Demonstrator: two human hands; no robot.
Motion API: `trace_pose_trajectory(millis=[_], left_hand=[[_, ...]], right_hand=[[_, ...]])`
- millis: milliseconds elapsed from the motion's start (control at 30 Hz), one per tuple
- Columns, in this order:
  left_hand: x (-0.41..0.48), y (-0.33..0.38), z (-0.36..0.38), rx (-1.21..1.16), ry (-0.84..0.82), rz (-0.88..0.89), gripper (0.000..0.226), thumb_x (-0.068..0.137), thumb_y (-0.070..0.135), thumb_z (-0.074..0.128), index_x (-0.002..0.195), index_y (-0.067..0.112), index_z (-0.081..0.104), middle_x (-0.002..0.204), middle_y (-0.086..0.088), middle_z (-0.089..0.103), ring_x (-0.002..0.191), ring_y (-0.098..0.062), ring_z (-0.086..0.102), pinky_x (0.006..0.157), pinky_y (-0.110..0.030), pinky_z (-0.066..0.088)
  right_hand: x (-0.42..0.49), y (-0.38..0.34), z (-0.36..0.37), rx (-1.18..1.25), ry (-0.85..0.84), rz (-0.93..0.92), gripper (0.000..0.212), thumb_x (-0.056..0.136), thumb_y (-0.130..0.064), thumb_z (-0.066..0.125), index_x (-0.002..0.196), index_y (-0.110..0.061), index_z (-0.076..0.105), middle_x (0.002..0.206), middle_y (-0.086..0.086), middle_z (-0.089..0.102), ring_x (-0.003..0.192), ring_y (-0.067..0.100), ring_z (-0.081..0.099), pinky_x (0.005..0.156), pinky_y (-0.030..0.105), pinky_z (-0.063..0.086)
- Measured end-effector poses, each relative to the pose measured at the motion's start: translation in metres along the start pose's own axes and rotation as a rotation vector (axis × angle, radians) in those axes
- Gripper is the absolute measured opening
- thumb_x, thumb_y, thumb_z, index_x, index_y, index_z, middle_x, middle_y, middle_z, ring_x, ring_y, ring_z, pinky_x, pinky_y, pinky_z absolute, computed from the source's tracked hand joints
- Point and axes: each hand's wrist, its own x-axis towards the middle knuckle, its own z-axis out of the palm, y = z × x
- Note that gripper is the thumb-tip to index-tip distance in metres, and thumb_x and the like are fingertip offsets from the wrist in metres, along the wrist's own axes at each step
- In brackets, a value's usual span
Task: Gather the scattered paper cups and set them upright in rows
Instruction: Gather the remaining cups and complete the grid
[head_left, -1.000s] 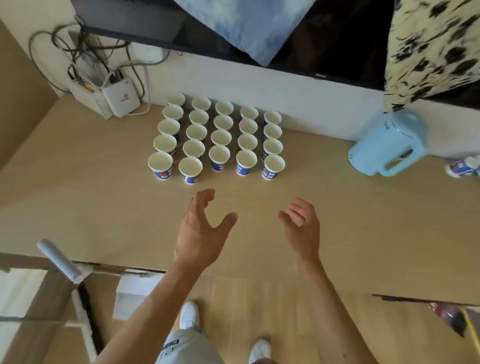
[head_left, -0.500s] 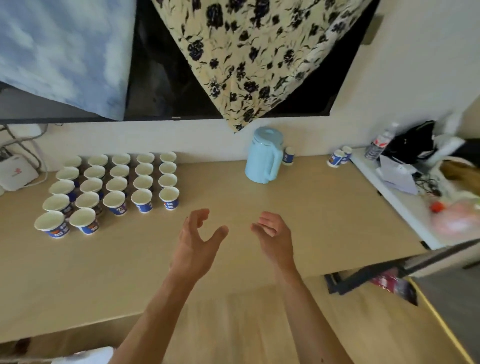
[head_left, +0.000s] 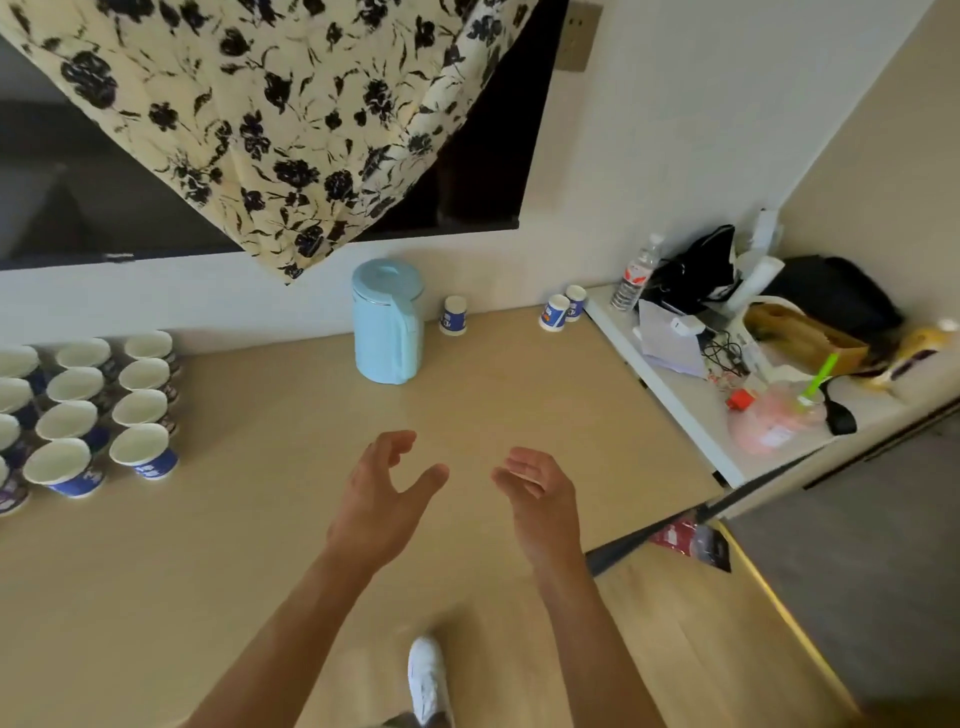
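over the table, empty left hand and right hand

blue-white paper cups upright in rows; three strays inverted

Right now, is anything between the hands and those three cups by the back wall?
Mostly no. Bare tabletop lies between both open hands, left hand, right hand, and the three cups. Only the blue kettle stands close, just left of the nearest cup.

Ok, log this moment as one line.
left hand open, empty | right hand open, empty | three loose cups by wall, inverted | rows upright
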Motion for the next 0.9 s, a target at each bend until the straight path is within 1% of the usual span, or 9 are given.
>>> trace_pose_trajectory(millis=[167,333,467,567,600,700,733,800,900], left_hand=[[0.066,0.025,0.062,-0.048,-0.061,-0.037,0.048,0.087,0.040,0.073,0.130,0.024,0.057,0.125,0.009,0.060,0.119,-0.010,0.054,0.106,-0.038,0.046],[0.121,0.051,0.107,-0.083,-0.084,-0.071,0.049,0.088,0.037,0.073,0.131,0.021,0.057,0.127,0.008,0.060,0.120,-0.011,0.055,0.106,-0.037,0.045],[0.153,0.064,0.129,-0.080,-0.071,-0.108,0.048,0.088,0.036,0.072,0.131,0.021,0.056,0.128,0.007,0.060,0.121,-0.011,0.055,0.107,-0.039,0.045],[0.174,0.070,0.147,-0.065,-0.057,-0.171,0.049,0.088,0.037,0.072,0.132,0.021,0.055,0.128,0.008,0.059,0.123,-0.011,0.054,0.107,-0.040,0.045],[0.180,0.072,0.154,-0.060,-0.046,-0.195,0.049,0.088,0.037,0.072,0.132,0.021,0.055,0.128,0.008,0.059,0.123,-0.012,0.054,0.107,-0.040,0.045],[0.198,0.079,0.179,-0.038,0.004,-0.246,0.049,0.088,0.038,0.072,0.130,0.021,0.056,0.127,0.009,0.059,0.123,-0.012,0.054,0.106,-0.040,0.045],[0.203,0.081,0.185,-0.030,0.018,-0.258,0.049,0.087,0.038,0.072,0.130,0.022,0.056,0.127,0.009,0.059,0.123,-0.011,0.054,0.105,-0.040,0.046],[0.216,0.087,0.200,-0.009,0.060,-0.290,0.048,0.087,0.039,0.072,0.130,0.024,0.056,0.127,0.010,0.059,0.122,-0.010,0.054,0.105,-0.040,0.046],[0.235,0.093,0.219,-0.005,0.102,-0.347,0.048,0.087,0.037,0.073,0.130,0.023,0.056,0.127,0.009,0.060,0.122,-0.012,0.054,0.105,-0.042,0.046]], right_hand=[[0.069,-0.002,-0.032,-0.081,-0.005,0.060,0.024,0.088,-0.015,0.077,0.109,-0.023,0.067,0.115,0.001,0.070,0.103,0.009,0.069,0.082,0.019,0.048],[0.146,-0.021,-0.059,-0.164,-0.021,0.051,0.025,0.087,-0.013,0.078,0.108,-0.022,0.067,0.114,0.006,0.070,0.095,0.002,0.067,0.079,0.016,0.048],[0.205,-0.036,-0.073,-0.240,-0.044,0.042,0.033,0.088,-0.014,0.077,0.118,-0.016,0.064,0.115,0.007,0.069,0.094,0.004,0.066,0.075,0.013,0.047],[0.258,-0.043,-0.078,-0.395,-0.094,0.005,0.044,0.087,-0.019,0.077,0.127,-0.019,0.058,0.118,0.002,0.065,0.096,0.009,0.066,0.074,0.019,0.047],[0.280,-0.044,-0.079,-0.461,-0.113,-0.017,0.048,0.086,-0.021,0.077,0.129,-0.019,0.056,0.120,0.003,0.063,0.098,0.012,0.065,0.077,0.023,0.048],[0.353,-0.042,-0.078,-0.680,-0.174,-0.102,0.060,0.085,-0.026,0.076,0.138,-0.018,0.049,0.130,0.005,0.055,0.114,0.019,0.060,0.096,0.038,0.049],[0.377,-0.040,-0.076,-0.742,-0.193,-0.123,0.063,0.086,-0.027,0.075,0.141,-0.017,0.046,0.133,0.006,0.052,0.118,0.023,0.058,0.097,0.039,0.047],[0.429,-0.030,-0.069,-0.871,-0.231,-0.160,0.066,0.087,-0.029,0.072,0.144,-0.018,0.040,0.139,0.008,0.046,0.123,0.029,0.054,0.092,0.037,0.044],[0.493,-0.012,-0.057,-1.127,-0.293,-0.261,0.068,0.083,-0.026,0.072,0.140,-0.012,0.038,0.140,0.012,0.043,0.127,0.033,0.049,0.081,0.038,0.043]])
